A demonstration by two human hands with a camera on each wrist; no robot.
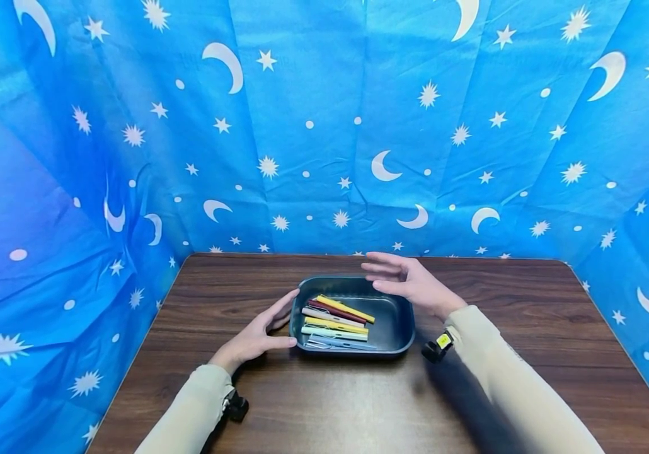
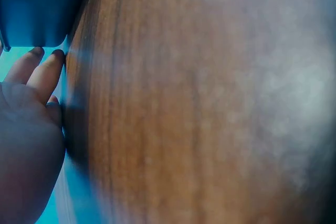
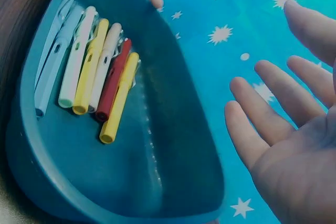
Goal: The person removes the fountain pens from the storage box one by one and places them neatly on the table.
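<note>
A dark teal, rounded rectangular box (image 1: 394, 320) stands on the table with several capped pens lying side by side in its left part. Among them are a yellow pen (image 3: 121, 98), a dark red pen (image 3: 112, 85), a pale pink pen (image 3: 104, 66), a second yellow pen (image 3: 90, 69), a mint-white pen (image 3: 76, 61) and a blue pen (image 3: 55, 61). My left hand (image 1: 258, 332) rests against the box's left end, thumb and fingers spread and extended. Over the box's back right corner, my right hand (image 1: 412, 284) is held with loosely extended fingers, holding nothing.
The brown wood-grain table (image 1: 347, 403) extends around the box on every side. Behind it and at both sides hangs a blue cloth (image 1: 324, 145) with white moons and stars. Each wrist carries a small black camera, such as the right wrist camera (image 1: 435, 349).
</note>
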